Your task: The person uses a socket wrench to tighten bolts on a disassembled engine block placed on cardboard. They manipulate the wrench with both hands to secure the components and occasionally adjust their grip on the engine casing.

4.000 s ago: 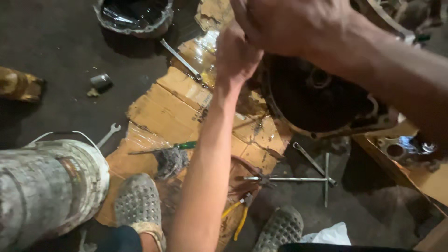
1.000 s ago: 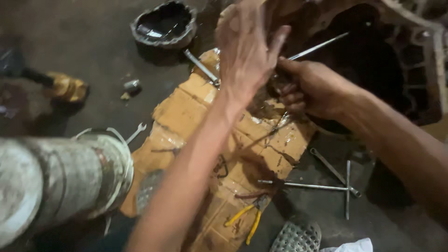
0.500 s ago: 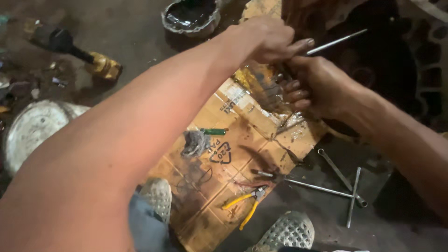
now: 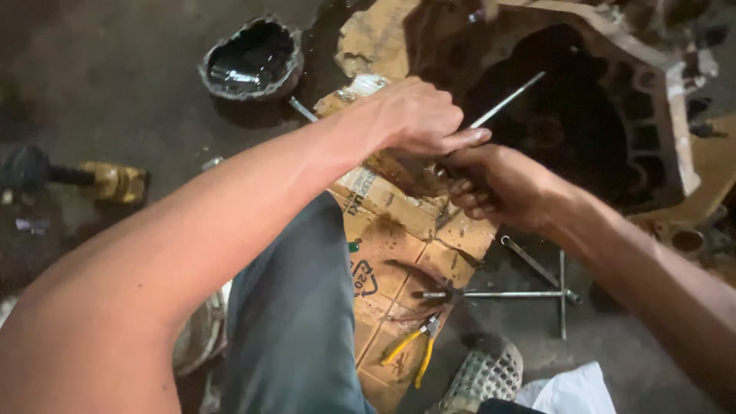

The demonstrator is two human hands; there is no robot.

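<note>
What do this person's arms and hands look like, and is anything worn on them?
Both arms are bare up to the frame edge: no sleeves, gloves, watch or rings show. The left hand and right hand look smeared with dark grime. Lower down, grey-blue trousers and a perforated grey shoe show.

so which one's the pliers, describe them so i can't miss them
Start at the oil-stained cardboard spread on the floor under the hands. Follow it to its near end, left of the grey perforated shoe. The pliers lie there: the only tool with yellow handles, unlike the bare metal T-wrench nearby.
</note>
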